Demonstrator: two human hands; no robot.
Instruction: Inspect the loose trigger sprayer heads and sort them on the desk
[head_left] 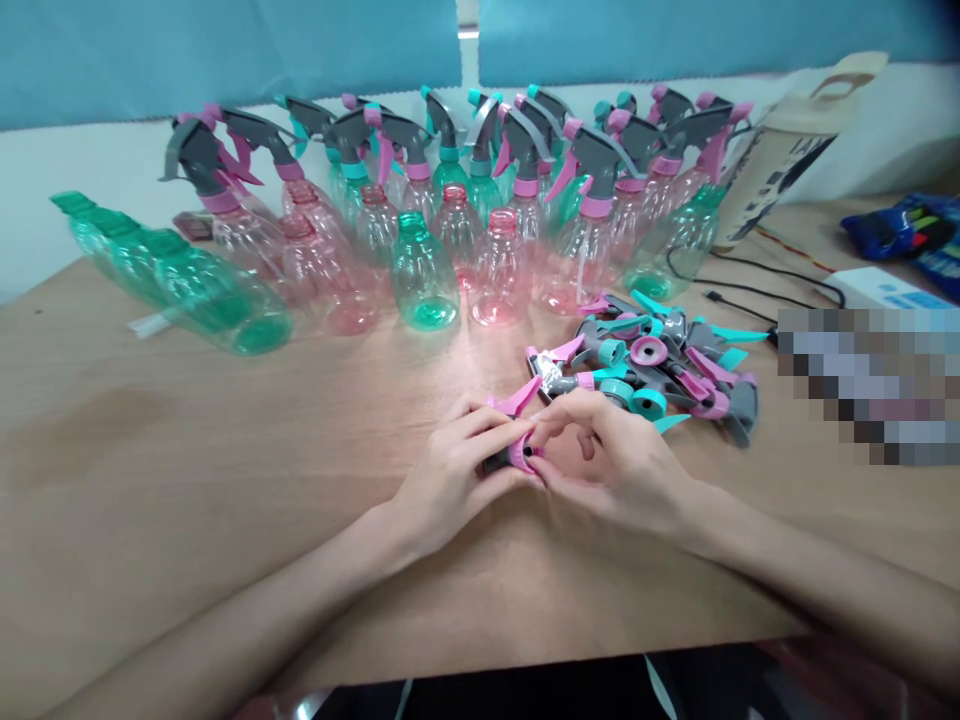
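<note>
My left hand (461,460) is closed around a grey and pink trigger spray head (517,455), its pink collar turned to the right and its pink trigger sticking up. Thumb and fingertips of my right hand (615,465) pinch at that collar. My palms and fingers hide part of the spray head. Just beyond my right hand lies a heap of loose spray heads (649,350) in grey, pink and teal. Farther back stand a green bottle (424,275) and a pink bottle (499,270), both without heads.
Several bottles with spray heads (592,170) fitted crowd the back. Green bottles (217,290) lean at the left. At the right are a cream tumbler (780,160), black cables (787,265), a white box (885,295) and blue packets (892,230). The table's front edge runs below my forearms.
</note>
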